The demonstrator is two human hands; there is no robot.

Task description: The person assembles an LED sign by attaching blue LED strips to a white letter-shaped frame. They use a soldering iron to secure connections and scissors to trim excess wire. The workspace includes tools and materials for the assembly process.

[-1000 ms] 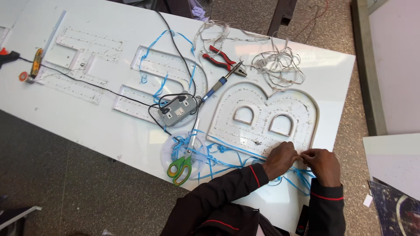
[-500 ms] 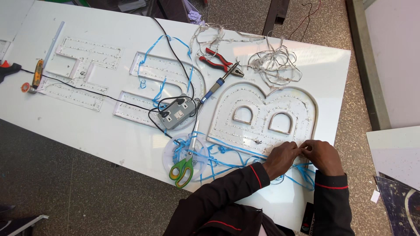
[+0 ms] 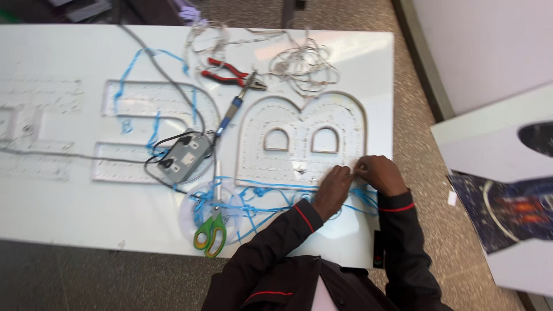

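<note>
A large white channel letter (image 3: 299, 141), lined with rows of small lights, lies on the white table (image 3: 69, 201). My left hand (image 3: 331, 190) and my right hand (image 3: 377, 174) meet at its near right edge, fingertips pinched together on something small that I cannot make out. Thin blue film strips (image 3: 259, 198) trail along the letter's near edge under my wrists. Both sleeves are black with red piping.
Green-handled scissors (image 3: 210, 230) lie on a clear tape roll near the front edge. A grey power socket box (image 3: 184, 156), red pliers (image 3: 230, 70), a blue-handled tool (image 3: 230, 112), tangled white wire (image 3: 302, 60) and other white letters (image 3: 144, 109) sit further left. Boards lie on the floor at right.
The view has shifted so the table sits further left and squarer. My hands stay together at the letter's near right edge, with little visible movement.
</note>
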